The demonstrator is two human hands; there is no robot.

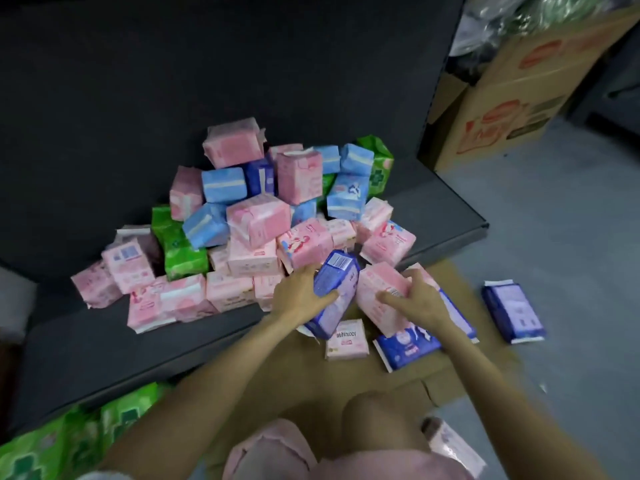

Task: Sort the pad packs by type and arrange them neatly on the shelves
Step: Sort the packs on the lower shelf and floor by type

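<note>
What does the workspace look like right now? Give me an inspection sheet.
Surface: dark shelf, low, beside grey floor.
Job's things: unsorted pile of pink, light blue, green and dark blue packs on the shelf; loose packs on flattened cardboard; one dark blue pack on floor.
Clutter: green packs at lower left.
Hands: left hand grips dark blue pack; right hand grips pink pack.
Cables: nothing seen.
Surroundings: cardboard box at upper right.

Printed cardboard box (512, 98) upper right on grey floor (568, 237), flap open, red logos on side. Crumpled plastic wrap (491, 19), possibly bags, above box. Flattened cardboard sheet (408, 368) on floor at lower centre. Pink shorts (277, 452) at bottom edge.
</note>
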